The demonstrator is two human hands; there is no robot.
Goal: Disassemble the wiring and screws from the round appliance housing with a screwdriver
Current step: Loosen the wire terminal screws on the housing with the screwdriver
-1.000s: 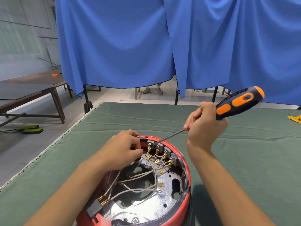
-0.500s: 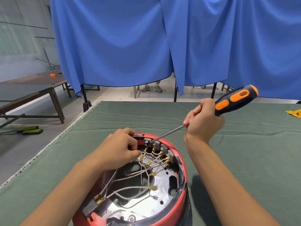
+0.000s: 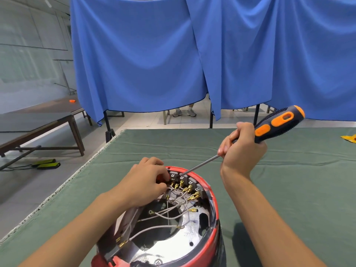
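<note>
A round red appliance housing (image 3: 211,239) stands open side up on the green table cover, near the front edge. Inside it are grey wires (image 3: 163,211) with brass terminals and a row of dark terminal blocks (image 3: 185,179) along the far rim. My right hand (image 3: 242,149) grips a black and orange screwdriver (image 3: 277,123) at the base of its handle. The shaft slants down left, its tip at one far terminal block. My left hand (image 3: 146,182) curls over the housing's far left rim, fingertips at the terminals; what they pinch is hidden.
The green table cover (image 3: 289,189) stretches wide to the right and behind the housing. A yellow object (image 3: 349,137) lies at the far right edge. Blue curtains (image 3: 192,64) hang behind the table. A dark bench (image 3: 38,122) stands on the floor at left.
The view has shifted slightly. The screwdriver tip stays at the far terminal blocks while my left hand's fingers have moved a little further in over the terminals.
</note>
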